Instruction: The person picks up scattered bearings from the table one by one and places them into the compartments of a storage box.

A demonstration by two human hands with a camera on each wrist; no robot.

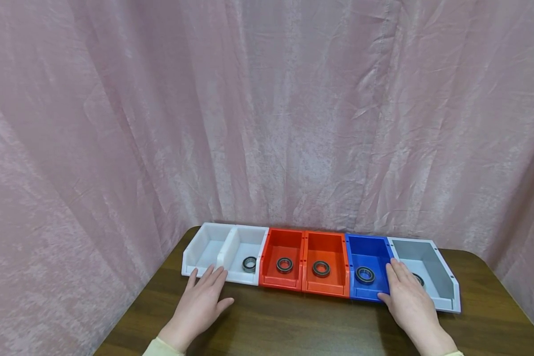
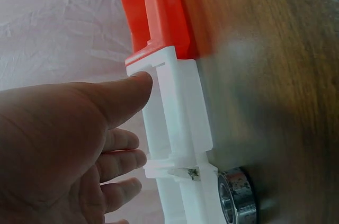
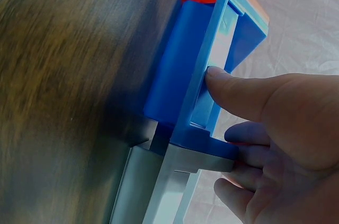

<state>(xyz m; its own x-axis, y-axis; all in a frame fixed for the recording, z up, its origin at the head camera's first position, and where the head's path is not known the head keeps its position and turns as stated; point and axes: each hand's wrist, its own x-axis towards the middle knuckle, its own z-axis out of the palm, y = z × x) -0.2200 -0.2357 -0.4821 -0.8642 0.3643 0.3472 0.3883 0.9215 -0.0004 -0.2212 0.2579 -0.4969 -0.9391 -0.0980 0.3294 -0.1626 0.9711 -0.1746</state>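
My left hand (image 1: 199, 302) is held over the front of the white bin pair (image 1: 203, 271), fingers spread and straight. In the left wrist view, its thumb (image 2: 130, 91) is near the white front rim. A dark metal ring (image 2: 237, 197) is just outside that rim; the left hand hides it in the head view. My right hand (image 1: 410, 300) is over the wall between the blue bin (image 1: 368, 295) and the grey bin (image 1: 438, 277). Its thumb (image 3: 233, 87) is at the blue front rim, fingers loosely extended. One bearing (image 1: 365, 275) lies in the blue bin; another (image 1: 418, 279), partly covered, is in the grey.
A red bin (image 1: 281, 285) and an orange-red bin (image 1: 326, 290) stand between the white and blue ones, with bearings (image 1: 284, 265) in them. The right white compartment holds a bearing (image 1: 249, 264). Behind the wooden table (image 1: 302, 326) hangs a pink curtain (image 1: 293, 113).
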